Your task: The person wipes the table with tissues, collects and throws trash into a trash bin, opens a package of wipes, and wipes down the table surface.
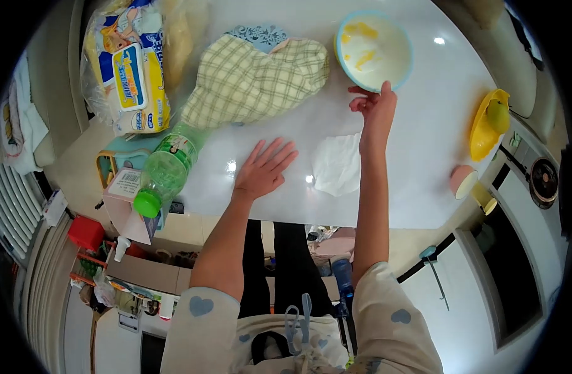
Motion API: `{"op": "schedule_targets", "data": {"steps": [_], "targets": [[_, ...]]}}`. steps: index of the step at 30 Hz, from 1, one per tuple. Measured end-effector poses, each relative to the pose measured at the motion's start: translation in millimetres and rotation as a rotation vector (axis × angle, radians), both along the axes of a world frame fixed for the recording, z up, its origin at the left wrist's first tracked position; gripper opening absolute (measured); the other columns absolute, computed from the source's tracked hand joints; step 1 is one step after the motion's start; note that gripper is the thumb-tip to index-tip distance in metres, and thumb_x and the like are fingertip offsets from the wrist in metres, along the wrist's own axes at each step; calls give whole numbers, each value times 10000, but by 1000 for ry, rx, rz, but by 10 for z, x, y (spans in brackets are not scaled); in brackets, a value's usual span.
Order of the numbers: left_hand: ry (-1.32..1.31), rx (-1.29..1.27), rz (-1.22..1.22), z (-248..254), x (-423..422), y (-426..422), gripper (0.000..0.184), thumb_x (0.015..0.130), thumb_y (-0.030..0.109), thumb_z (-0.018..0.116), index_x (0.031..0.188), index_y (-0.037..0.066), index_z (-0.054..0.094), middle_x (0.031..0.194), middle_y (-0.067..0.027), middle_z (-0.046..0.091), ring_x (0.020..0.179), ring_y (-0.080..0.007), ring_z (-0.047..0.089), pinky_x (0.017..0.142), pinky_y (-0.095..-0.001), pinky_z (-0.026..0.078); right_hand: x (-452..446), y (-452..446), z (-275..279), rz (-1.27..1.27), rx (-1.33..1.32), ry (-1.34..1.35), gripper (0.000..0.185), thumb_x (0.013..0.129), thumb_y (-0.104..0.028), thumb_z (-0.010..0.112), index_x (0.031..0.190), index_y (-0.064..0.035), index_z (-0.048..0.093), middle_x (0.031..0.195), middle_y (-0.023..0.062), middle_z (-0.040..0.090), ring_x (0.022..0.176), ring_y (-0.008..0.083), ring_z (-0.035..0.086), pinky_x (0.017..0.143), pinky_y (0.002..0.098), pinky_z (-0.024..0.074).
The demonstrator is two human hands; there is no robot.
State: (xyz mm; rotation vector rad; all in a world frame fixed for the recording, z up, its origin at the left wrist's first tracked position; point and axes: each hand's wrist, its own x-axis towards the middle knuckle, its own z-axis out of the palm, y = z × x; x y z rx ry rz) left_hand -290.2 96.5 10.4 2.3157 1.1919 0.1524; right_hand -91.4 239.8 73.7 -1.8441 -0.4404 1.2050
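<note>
My left hand (pixel 265 169) lies flat on the white table, fingers spread, holding nothing. My right hand (pixel 377 107) is at the near rim of a light-blue-rimmed bowl (pixel 395 57), with one digit over the edge and the other fingers curled beside it. The bowl is pale inside, with yellow-orange streaks on its bottom. A crumpled white tissue (pixel 337 165) lies on the table between my hands, partly behind my right forearm. Beyond my left hand is a checked cloth (pixel 254 81) with a blue patterned piece at its far side.
A green-capped plastic bottle (pixel 168 167) lies at the left table edge, near a wipes pack (pixel 131 75) and a cardboard box (pixel 125 196). On the right are a yellow dish (pixel 479 137) holding a yellow-green fruit (pixel 498 116), and a small pink cup (pixel 463 181) near the edge.
</note>
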Motion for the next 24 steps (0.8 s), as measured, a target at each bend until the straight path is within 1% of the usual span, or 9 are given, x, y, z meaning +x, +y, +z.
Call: {"op": "schedule_targets", "data": {"steps": [1,2,4,8,10,13,18,20,24], "targets": [[-14,-12,4,3,-3,-1,587,680,148,511,1255,222,416,1356,46,303,1254,-184,277,1036,-415,237,-11,54,-3,5,9,29,298,878,-255,388,1012,4,330,792,179,579,527,152,466,582,275,404],[-8,-12,5,3,-7,3,587,680,148,511,1255,222,416,1356,46,303,1254,-184,277,1036,-415,237,5,61,-52,6,9,35,298,878,-255,388,1012,4,330,792,179,579,527,152,466,582,275,404],[-15,-47,-3,-13,-8,-9,585,686,155,506,1260,222,411,1362,43,302,1259,-186,276,1040,-419,227,50,55,-115,-15,17,15,326,850,-187,395,1078,16,279,717,156,587,516,136,487,532,252,403],[6,-5,-8,-33,8,-26,583,695,173,499,1267,226,403,1364,45,302,1267,-184,265,1044,-425,215,103,104,-99,41,-12,-7,310,814,-121,354,1078,25,284,707,163,582,521,137,485,520,255,401],[67,-19,-62,-48,-12,-24,662,719,242,537,1332,227,288,1391,42,242,1282,-170,233,1057,-406,182,98,144,-80,62,-31,10,273,796,-96,339,1035,37,335,693,158,574,518,136,481,511,255,400],[72,-66,-79,-36,-17,-24,664,721,258,541,1333,213,287,1394,37,237,1285,-172,224,1055,-411,183,52,154,-68,9,-18,-16,227,802,-101,345,968,47,393,679,144,563,512,135,481,500,254,399],[67,-35,-75,-3,-21,2,662,723,276,546,1332,207,294,1393,32,240,1285,-172,225,1054,-409,189,-36,316,13,-60,-49,-101,195,806,-99,357,920,41,430,688,126,559,519,138,506,478,253,397],[10,-55,-37,5,-3,2,574,711,217,521,1273,233,401,1364,43,301,1268,-179,263,1053,-415,203,-98,392,75,-73,0,-116,192,810,-98,374,924,45,432,705,130,561,516,132,509,466,245,396],[-2,-57,-34,-11,0,-19,573,709,211,521,1270,229,404,1363,43,304,1265,-181,270,1051,-416,207,-316,623,79,49,109,-86,203,817,-101,391,928,63,431,720,140,565,514,141,534,456,247,408]]}}
